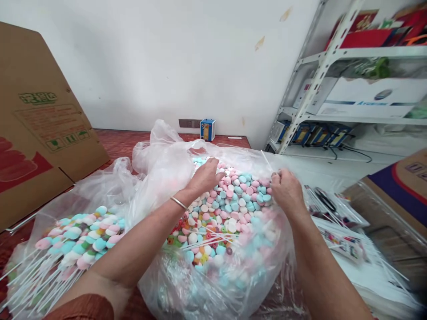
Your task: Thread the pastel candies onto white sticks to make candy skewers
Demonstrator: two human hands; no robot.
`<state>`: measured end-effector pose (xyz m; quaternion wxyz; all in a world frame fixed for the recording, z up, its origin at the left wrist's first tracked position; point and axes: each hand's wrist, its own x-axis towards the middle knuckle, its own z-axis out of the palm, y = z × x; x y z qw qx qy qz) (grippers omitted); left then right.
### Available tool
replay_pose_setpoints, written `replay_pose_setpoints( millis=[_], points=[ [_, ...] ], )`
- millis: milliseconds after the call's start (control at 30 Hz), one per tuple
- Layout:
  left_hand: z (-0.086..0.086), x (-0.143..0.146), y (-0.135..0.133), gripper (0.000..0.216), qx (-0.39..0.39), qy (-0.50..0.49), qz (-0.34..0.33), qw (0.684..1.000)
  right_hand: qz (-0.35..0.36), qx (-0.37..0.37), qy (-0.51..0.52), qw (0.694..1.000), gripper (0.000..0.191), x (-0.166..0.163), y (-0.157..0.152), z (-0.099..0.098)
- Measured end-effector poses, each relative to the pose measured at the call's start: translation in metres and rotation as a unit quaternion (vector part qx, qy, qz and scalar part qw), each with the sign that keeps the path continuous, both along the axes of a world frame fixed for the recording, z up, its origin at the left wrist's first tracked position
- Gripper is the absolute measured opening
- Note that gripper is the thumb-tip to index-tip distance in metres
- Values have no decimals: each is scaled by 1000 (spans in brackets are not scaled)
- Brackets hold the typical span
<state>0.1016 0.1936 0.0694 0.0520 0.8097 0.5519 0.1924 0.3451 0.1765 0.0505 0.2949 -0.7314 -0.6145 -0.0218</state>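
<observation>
Evidently partway: loaded sticks (74, 233) heaped left; many sweets (230, 194) loose in bag (163, 166), bare sticks (209, 240) atop. Right hand (287, 190) pinches one stick (266, 159); left hand (206, 176) over sweets, grip unclear from here.

Seen from behind, the left hand (205, 177) hides its fingertips among the pastel candies (235, 193), so whether it grips one is unclear. The lower end of the thin white stick (266, 160) is lost in the right hand (287, 190). Clouded film of the plastic bag (187, 284) blurs the candies at lower right, and its base is cut by the bottom edge. The left forearm (147, 242) covers part of the skewered candies (88, 233). The large cardboard box (36, 133), metal shelf rack (322, 75) and right-hand carton (400, 186) run out of frame; the blue box's (208, 130) print is too small to read.
</observation>
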Motion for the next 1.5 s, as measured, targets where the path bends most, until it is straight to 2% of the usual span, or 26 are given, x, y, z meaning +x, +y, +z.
replay_pose_setpoints(
  millis=[100,200,233,333,367,433,500,567,633,767,833,900,967,1033,1100,1167,1233,1267,1300,1400,1433,1500],
  points=[
    [-7,5,-27,26,-11,19,-64,998,36,19,25,999,22,-1,-23,2],
    [-24,7,-79,19,-40,63,-195,978,75,43,47,995,25,-16,-66,3],
    [-32,6,-97,19,-49,78,-219,971,99,49,68,992,25,-23,-82,0],
    [-57,-1,-142,26,-66,93,-218,969,232,-26,91,968,26,-44,-128,-22],
    [-66,-4,-153,27,-59,91,-211,971,247,-49,69,965,28,-49,-142,-35],
    [-81,-12,-169,28,-40,90,-194,976,204,-57,12,977,28,-53,-168,-62],
    [-92,-19,-179,23,-28,90,-182,979,169,-54,2,984,26,-50,-193,-87],
    [-99,-25,-186,19,-26,81,-180,980,146,-48,39,987,25,-45,-214,-104],
    [-103,-28,-189,18,-17,67,-181,981,149,-42,103,983,24,-42,-230,-109],
    [-103,-29,-190,21,1,38,-180,983,148,-7,218,965,21,-44,-240,-98],
    [-97,-29,-190,21,14,-1,-183,983,140,21,219,966,18,-46,-236,-88],
    [-88,-30,-193,22,67,-57,-163,983,147,42,176,972,19,-46,-230,-77],
    [-79,-31,-197,28,135,-80,-141,977,191,35,138,971,20,-47,-225,-63],
    [-74,-30,-200,35,161,-55,-153,973,255,2,149,955,21,-50,-224,-47],
    [-74,-28,-202,32,134,-38,-178,974,290,-46,216,931,21,-54,-225,-30],
    [-77,-25,-203,30,74,-76,-164,981,298,-100,340,886,23,-58,-226,-19],
    [-78,-20,-205,29,-9,-143,-137,980,303,-106,458,829,31,-64,-225,-18],
    [-77,-17,-205,27,-54,-169,-141,974,299,-85,487,816,32,-68,-223,-20],
    [-75,-13,-205,26,-98,-185,-157,965,287,-44,488,823,28,-71,-221,-25],
    [-63,-4,-195,26,-182,-185,-216,941,206,42,403,891,21,-79,-215,-42],
    [-58,-2,-186,27,-189,-175,-216,942,169,55,391,903,24,-78,-213,-48],
    [-51,2,-162,29,-166,-145,-182,958,106,66,403,907,29,-72,-209,-54]
  ],
)
